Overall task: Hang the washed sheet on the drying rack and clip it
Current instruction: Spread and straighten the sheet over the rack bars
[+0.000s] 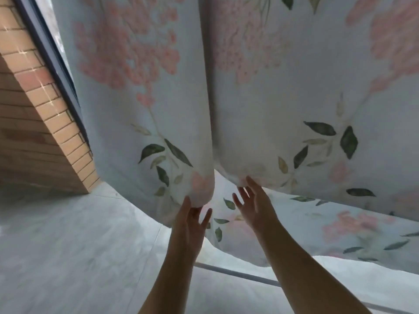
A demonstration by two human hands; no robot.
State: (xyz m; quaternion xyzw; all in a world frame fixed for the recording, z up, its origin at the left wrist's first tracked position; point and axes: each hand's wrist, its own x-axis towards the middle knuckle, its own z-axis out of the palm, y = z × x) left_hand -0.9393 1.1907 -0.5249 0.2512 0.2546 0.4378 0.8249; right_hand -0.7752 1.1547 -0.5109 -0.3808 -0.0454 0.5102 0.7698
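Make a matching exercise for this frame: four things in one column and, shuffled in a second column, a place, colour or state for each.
Column one
1. sheet
2. brick wall
3. right hand
4. rod

Column two
A. thin and grey, low in the picture
B. fingers spread, reaching up to the lower edge of the hanging cloth
C. tan, at the far left
D. pale, printed with pink flowers and green leaves

Pairs: 1-D, 2-C, 3-B, 4-A
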